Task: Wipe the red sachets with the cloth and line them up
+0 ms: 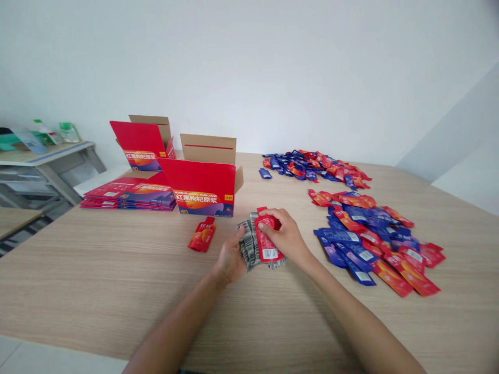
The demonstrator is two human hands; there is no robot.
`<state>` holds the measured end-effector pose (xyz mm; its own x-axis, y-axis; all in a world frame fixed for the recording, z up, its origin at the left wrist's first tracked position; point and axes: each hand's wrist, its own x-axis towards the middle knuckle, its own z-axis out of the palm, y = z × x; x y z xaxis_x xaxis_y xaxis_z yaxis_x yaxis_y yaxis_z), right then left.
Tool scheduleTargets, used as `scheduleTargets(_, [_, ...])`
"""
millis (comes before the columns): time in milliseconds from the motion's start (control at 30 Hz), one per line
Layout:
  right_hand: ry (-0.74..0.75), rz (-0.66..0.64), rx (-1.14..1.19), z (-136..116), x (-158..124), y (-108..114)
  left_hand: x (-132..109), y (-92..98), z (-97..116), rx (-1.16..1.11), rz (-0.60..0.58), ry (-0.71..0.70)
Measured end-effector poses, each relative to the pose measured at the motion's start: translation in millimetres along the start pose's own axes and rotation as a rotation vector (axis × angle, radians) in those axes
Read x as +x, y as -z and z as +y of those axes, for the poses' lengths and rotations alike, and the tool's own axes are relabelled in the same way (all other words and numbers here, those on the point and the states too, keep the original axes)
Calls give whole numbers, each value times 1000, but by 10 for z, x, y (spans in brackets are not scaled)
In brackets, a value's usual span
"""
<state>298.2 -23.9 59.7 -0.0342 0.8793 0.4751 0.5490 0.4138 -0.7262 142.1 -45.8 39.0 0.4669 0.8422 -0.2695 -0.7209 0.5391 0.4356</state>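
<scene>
My left hand is closed around a fanned bundle with black and grey stripes; its exact kind I cannot make out. Thumb and fingers of my right hand grip a red spouted pouch, back label and barcode facing up, lying against the bundle. The pouch covers part of the striped pieces. A single red pouch lies on the table just left of my hands. Behind it stands an open red carton with its flaps up, its inside hidden from view.
A second open carton stands farther back, beside a stack of flattened cartons. Red and blue pouches form a near pile at right and a far pile by the wall. A side desk holds bottles at far left.
</scene>
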Motion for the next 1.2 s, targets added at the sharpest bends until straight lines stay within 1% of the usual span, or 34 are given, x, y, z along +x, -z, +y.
scheduleTargets(100, [-13,33,-21,-34,8,18,-13,-20,-5,0,-8,21])
scheduleTargets(200, [-17,118,-76,-78,1,11,-18,-33,-26,3,-24,63])
scheduleTargets(300, [1,185,-120,-94,-5,7,-15,-26,-63,8,-68,97])
scheduleTargets(433, [42,227,-165,-80,-8,13,-12,-9,-97,40,-122,123])
scheduleTargets(567, [57,257,-185,-78,-5,13,-16,-15,-89,62,-104,122])
scheduleTargets(667, [70,277,-192,-77,7,29,-18,-17,-93,71,-113,126])
scheduleTargets(833, [95,328,-218,-53,33,97,-8,35,-147,100,-130,168])
scheduleTargets(1033, [132,333,-236,-43,36,136,7,105,-181,122,-154,186])
scheduleTargets(1200, [197,340,-316,-12,13,128,27,113,-215,171,-161,175])
